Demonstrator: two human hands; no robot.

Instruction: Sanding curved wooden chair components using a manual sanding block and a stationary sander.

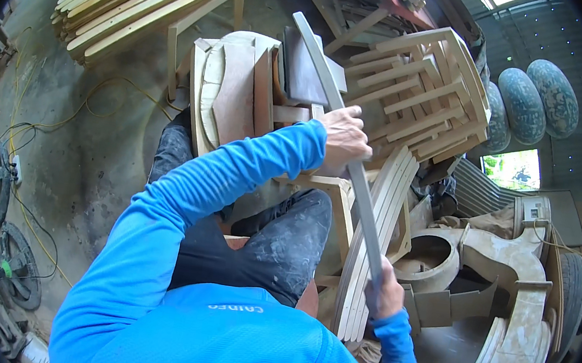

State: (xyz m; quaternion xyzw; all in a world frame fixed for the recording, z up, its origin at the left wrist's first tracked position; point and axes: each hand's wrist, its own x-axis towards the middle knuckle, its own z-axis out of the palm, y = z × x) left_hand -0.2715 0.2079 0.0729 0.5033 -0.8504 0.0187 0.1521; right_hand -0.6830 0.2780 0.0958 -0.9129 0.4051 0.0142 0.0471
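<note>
A long, narrow, straight grey bar (367,204) slants across the middle, from the upper centre down toward the lower right. I cannot tell whether it is wood or metal. My left hand (344,137) is closed around it partway along. Lower down, my right hand (384,290) grips its near end. Beneath the bar, on my right side, lies a bundle of pale curved wooden slats (377,240). Just beyond my left hand is a dark flat board (306,70), partly hidden by the bar.
Curved wooden pieces (227,83) stand before my knees. A stack of slats (146,7) rests at the far left, and crisscrossed slats (428,90) are piled at the far right. Large curved pale parts (503,253) fill the right. A yellow cord (94,93) trails over the floor.
</note>
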